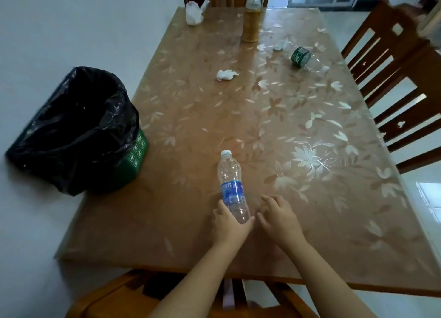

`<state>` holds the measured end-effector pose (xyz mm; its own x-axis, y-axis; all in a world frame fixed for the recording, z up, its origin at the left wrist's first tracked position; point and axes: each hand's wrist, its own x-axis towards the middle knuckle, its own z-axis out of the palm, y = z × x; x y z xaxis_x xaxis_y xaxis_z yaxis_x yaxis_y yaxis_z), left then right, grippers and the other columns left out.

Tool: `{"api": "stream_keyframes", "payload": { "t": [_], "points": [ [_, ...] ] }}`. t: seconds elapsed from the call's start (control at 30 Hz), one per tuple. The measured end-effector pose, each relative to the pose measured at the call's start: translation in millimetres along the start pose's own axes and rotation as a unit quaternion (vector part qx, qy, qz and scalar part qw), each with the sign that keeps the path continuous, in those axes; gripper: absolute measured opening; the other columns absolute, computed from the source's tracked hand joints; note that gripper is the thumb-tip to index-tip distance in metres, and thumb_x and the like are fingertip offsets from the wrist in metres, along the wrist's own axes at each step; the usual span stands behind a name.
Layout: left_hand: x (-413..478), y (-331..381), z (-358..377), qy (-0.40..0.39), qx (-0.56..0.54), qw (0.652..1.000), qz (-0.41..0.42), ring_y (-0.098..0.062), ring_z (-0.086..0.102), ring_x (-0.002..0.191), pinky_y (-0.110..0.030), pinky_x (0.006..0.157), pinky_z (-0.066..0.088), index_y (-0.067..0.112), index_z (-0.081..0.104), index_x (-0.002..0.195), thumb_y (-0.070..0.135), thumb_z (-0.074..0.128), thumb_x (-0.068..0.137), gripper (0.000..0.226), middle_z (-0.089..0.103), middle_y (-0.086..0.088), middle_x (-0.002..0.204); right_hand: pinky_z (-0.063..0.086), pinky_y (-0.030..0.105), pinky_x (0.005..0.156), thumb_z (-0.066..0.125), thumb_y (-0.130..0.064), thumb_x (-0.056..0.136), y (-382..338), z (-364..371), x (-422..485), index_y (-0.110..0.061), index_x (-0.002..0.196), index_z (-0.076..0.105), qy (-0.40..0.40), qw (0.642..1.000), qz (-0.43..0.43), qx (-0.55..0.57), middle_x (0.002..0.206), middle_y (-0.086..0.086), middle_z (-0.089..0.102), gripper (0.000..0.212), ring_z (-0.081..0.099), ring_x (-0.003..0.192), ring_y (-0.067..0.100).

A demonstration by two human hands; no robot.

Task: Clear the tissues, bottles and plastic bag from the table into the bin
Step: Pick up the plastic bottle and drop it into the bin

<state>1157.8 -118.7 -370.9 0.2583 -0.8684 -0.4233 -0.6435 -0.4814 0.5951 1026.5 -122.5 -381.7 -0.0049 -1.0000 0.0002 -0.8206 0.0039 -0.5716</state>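
The left hand (pixel 230 224) grips the base of a clear blue-labelled bottle (pixel 232 189), which lies low in the frame's centre, cap pointing away. Just right of it, the right hand (pixel 278 216) holds nothing, fingers loosely spread over the tabletop (pixel 310 150), a brown floral-patterned surface. At centre left stands a green bin (pixel 133 160) lined with a black bag (pixel 78 131), against the white wall; its contents are too dark to tell. Further up lies a crumpled tissue (pixel 226 75). At upper right are another tissue (pixel 281 45) and a green-labelled bottle (pixel 304 58) on its side. An amber bottle (pixel 250 22) stands upright at top centre, a white plastic bag (pixel 194 13) left of it. Wooden chairs (pixel 393 79) surround the table.
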Motion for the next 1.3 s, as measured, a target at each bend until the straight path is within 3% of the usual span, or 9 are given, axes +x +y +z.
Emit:
{"api": "stream_keyframes", "payload": {
  "t": [0.17, 0.37, 0.6, 0.67, 0.83, 1.0, 1.1, 1.23, 1.3],
  "points": [
    [-2, -7, 3, 0.038, -0.091, 0.995, -0.017, -0.027, 0.054, 0.099, -0.036, 0.083, 0.047, 0.01, 0.042, 0.116, 0.034, 0.078, 0.06, 0.071, 0.05, -0.01, 0.109, 0.047, 0.042, 0.084, 0.07, -0.018, 0.075, 9, 14, -4, -0.006, 0.115, 0.058, -0.008, 1.0, -0.018, -0.018, 0.114, 0.019, 0.059, 0.044, 0.051, 0.108, 0.035],
    [0, -21, -45, 0.07, -0.16, 0.984, 0.036, -0.013, 0.058, 0.088, -0.018, 0.067, 0.045, 0.017, 0.043, 0.117, 0.021, 0.079, 0.063, 0.065, 0.051, -0.006, 0.113, 0.043, 0.046, 0.092, 0.073, -0.024, 0.071, -9, 30, 3, -0.009, 0.119, 0.055, -0.052, 0.996, -0.055, -0.039, 0.123, 0.021, 0.055, 0.054, 0.047, 0.115, 0.038],
    [-14, -33, -134, 0.188, -0.122, 0.97, 0.096, -0.002, 0.05, 0.089, -0.01, 0.065, 0.042, 0.02, 0.036, 0.13, 0.031, 0.077, 0.066, 0.076, 0.044, 0.007, 0.112, 0.038, 0.048, 0.098, 0.068, -0.032, 0.074, -68, 66, 27, -0.017, 0.128, 0.048, -0.114, 0.986, -0.116, -0.043, 0.135, 0.015, 0.047, 0.059, 0.037, 0.125, 0.037],
    [-18, -37, -157, 0.219, -0.129, 0.962, 0.099, -0.007, 0.052, 0.097, -0.019, 0.075, 0.049, 0.019, 0.035, 0.131, 0.032, 0.077, 0.066, 0.079, 0.046, 0.005, 0.116, 0.033, 0.046, 0.103, 0.065, -0.037, 0.076, -86, 78, 32, -0.021, 0.133, 0.041, -0.139, 0.979, -0.133, -0.063, 0.142, 0.011, 0.039, 0.064, 0.03, 0.13, 0.034],
    [-23, -47, -203, 0.289, -0.127, 0.941, 0.119, -0.004, 0.054, 0.095, -0.009, 0.069, 0.044, 0.021, 0.038, 0.125, 0.032, 0.078, 0.064, 0.073, 0.05, 0.006, 0.113, 0.017, 0.049, 0.109, 0.059, -0.042, 0.08, -119, 105, 42, -0.028, 0.14, 0.026, -0.168, 0.973, -0.142, -0.076, 0.151, 0.005, 0.022, 0.069, 0.012, 0.138, 0.03],
    [-24, -51, -231, 0.337, -0.111, 0.925, 0.136, -0.003, 0.051, 0.091, 0.004, 0.067, 0.036, 0.017, 0.044, 0.122, 0.03, 0.078, 0.064, 0.068, 0.051, 0.006, 0.11, 0.029, 0.045, 0.103, 0.055, -0.047, 0.08, -129, 121, 46, -0.029, 0.136, 0.032, -0.213, 0.957, -0.143, -0.138, 0.145, 0.001, 0.029, 0.063, 0.019, 0.133, 0.027],
    [-25, -52, -244, 0.359, -0.105, 0.914, 0.159, -0.005, 0.052, 0.095, 0.002, 0.071, 0.039, 0.014, 0.046, 0.122, 0.031, 0.079, 0.064, 0.069, 0.051, 0.005, 0.11, 0.034, 0.045, 0.099, 0.055, -0.05, 0.079, -131, 122, 47, -0.031, 0.129, 0.039, -0.207, 0.954, -0.14, -0.164, 0.142, 0.0, 0.031, 0.056, 0.021, 0.131, 0.026],
    [-22, -55, -258, 0.368, -0.115, 0.905, 0.181, -0.009, 0.055, 0.102, -0.022, 0.077, 0.052, 0.021, 0.044, 0.124, 0.05, 0.067, 0.062, 0.072, 0.052, 0.006, 0.114, 0.036, 0.044, 0.097, 0.053, -0.054, 0.079, -131, 120, 49, -0.034, 0.127, 0.04, -0.199, 0.954, -0.145, -0.173, 0.139, -0.002, 0.033, 0.054, 0.024, 0.128, 0.025],
    [-22, -53, -262, 0.374, -0.132, 0.899, 0.189, -0.007, 0.056, 0.102, -0.016, 0.074, 0.052, 0.022, 0.044, 0.124, 0.051, 0.065, 0.063, 0.071, 0.052, 0.009, 0.112, 0.035, 0.045, 0.098, 0.053, -0.055, 0.079, -131, 121, 49, -0.035, 0.128, 0.039, -0.201, 0.953, -0.145, -0.176, 0.139, -0.003, 0.032, 0.055, 0.024, 0.129, 0.024]
  ]
}}
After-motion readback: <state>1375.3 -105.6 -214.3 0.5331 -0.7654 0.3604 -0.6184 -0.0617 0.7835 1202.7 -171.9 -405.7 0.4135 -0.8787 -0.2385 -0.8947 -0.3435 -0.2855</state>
